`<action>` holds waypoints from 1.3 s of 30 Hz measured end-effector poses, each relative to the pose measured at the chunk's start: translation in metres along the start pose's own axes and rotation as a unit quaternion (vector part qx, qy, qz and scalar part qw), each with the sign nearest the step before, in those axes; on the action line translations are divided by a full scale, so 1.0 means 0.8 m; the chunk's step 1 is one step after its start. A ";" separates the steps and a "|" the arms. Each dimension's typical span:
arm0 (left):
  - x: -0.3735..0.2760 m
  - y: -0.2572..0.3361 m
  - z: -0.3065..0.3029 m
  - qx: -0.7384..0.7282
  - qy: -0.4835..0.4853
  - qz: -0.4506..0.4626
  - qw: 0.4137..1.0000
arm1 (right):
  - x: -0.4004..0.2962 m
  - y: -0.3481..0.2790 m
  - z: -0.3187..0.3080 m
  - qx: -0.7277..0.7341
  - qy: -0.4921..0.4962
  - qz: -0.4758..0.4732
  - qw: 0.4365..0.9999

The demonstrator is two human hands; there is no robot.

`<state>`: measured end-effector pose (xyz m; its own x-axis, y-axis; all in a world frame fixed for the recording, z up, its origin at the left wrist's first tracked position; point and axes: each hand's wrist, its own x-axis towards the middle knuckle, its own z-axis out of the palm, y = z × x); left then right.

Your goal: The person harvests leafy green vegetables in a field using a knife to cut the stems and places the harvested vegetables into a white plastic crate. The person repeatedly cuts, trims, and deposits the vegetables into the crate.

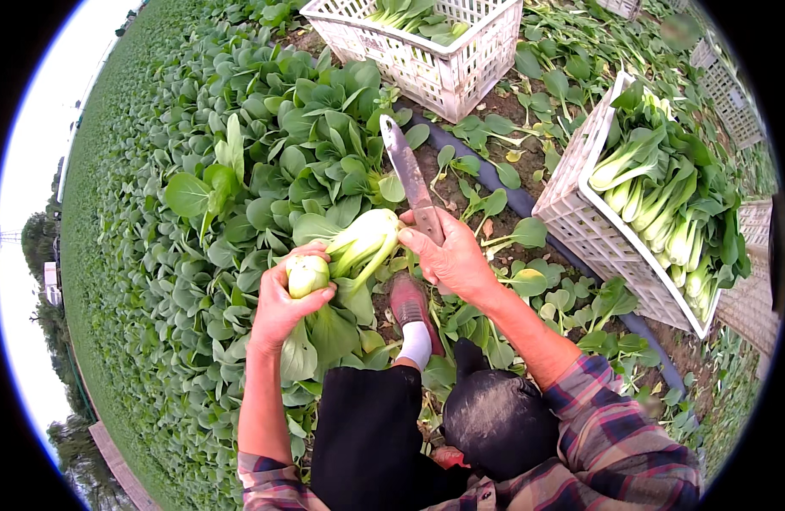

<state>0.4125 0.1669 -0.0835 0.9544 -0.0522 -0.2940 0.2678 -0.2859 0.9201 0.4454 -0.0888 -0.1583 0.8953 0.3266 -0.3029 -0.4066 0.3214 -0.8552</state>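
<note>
My left hand [271,306] is closed around a head of bok choy [308,274], its pale cut base facing up between thumb and fingers. Against it lies another bok choy [367,237], base toward the right and leaves hanging below my left hand; whether that hand also grips it is hidden. In my right hand [461,259] is a knife [408,165], its soiled metal blade pointing up and away from me. My right thumb and fingertips are at the second bok choy's base, seemingly touching an outer stalk.
Dense bok choy plants [265,147] fill the left side. A white plastic crate [424,70] stands ahead; another crate [574,217], at right, is full of bok choy [667,198]. A dark hose [514,197] runs past both over leaf-strewn soil. My shoe [408,300] is below my hands.
</note>
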 end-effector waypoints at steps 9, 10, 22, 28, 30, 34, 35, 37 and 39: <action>-0.177 0.092 0.056 0.420 0.119 0.154 0.886 | -0.136 0.006 0.007 -0.317 0.030 -0.071 0.945; -0.191 0.099 0.058 0.407 0.150 0.161 0.886 | -0.145 0.002 0.004 -0.288 0.033 -0.095 0.952; -0.284 0.116 0.112 -0.228 0.089 0.095 0.965 | -0.219 -0.107 0.071 0.057 -0.146 -0.122 0.980; -0.382 0.092 0.112 -0.167 0.198 0.264 0.929 | -0.254 -0.101 0.079 -0.072 -0.122 -0.139 0.980; -0.391 0.082 0.135 -0.102 0.237 0.313 0.914 | -0.280 -0.092 0.100 -0.105 -0.159 -0.131 0.973; -0.396 0.050 0.177 -0.237 0.193 0.284 0.909 | -0.309 -0.052 0.128 -0.155 -0.190 -0.150 0.958; -0.402 0.042 0.184 -0.284 0.177 0.275 0.901 | -0.314 -0.055 0.130 -0.185 -0.199 -0.131 0.953; -0.406 0.020 0.192 -0.283 0.208 0.260 0.899 | -0.324 -0.057 0.139 -0.225 -0.217 -0.104 0.944; -0.428 0.014 0.186 -0.330 0.225 0.244 0.884 | -0.334 -0.050 0.152 -0.243 -0.236 -0.082 0.937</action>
<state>0.0692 0.0393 -0.0110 0.8939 0.4123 0.1757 -0.3133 0.2946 0.9028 0.2000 -0.0810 0.0083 0.7120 0.7016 -0.0297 -0.0375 -0.0043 -0.9993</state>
